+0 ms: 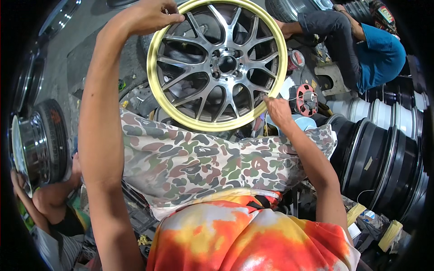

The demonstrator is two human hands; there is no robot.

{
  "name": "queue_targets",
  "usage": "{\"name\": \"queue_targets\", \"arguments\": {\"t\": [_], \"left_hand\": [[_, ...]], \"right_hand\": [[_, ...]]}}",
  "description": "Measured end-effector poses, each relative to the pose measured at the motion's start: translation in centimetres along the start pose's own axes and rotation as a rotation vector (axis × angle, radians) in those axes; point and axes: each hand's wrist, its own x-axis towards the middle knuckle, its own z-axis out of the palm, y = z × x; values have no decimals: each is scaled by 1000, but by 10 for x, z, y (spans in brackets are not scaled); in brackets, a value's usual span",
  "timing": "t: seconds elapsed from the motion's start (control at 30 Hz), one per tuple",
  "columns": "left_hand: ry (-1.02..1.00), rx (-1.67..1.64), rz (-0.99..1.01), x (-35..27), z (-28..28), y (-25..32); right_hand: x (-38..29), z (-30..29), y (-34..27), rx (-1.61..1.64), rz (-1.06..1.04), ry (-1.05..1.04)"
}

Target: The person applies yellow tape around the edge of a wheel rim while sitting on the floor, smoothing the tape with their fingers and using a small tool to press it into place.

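A multi-spoke alloy wheel rim (229, 44) faces up in front of me, its outer lip covered in a yellow band. My left hand (157, 15) is at the lip's upper left, its fingers bent and a fingertip at the band's edge. At the lower right, my right hand (278, 111) has its fingers on the lip, with a thin pale strand beside them. Whether either hand grips the rim is hard to tell. The rim's near edge lies above my camouflage shorts (210, 155). Dark material shows through between the spokes.
Several stacked rims (379, 162) stand at the right. A red reel (306, 99) and a red can (296, 60) lie right of my rim. A seated person (379, 57) is at upper right; another person (51, 206) holds a wheel (39, 149) at left.
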Motion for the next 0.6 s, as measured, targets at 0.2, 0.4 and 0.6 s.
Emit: {"name": "queue_targets", "arguments": {"t": [0.2, 0.4, 0.6], "left_hand": [[3, -106, 196, 14, 19, -38], [9, -74, 194, 11, 15, -35], [15, -74, 114, 7, 15, -32]], "right_hand": [[-1, -7, -5, -3, 17, -83], [-14, -7, 3, 170, -150, -139], [12, -47, 47, 132, 12, 62]]}}
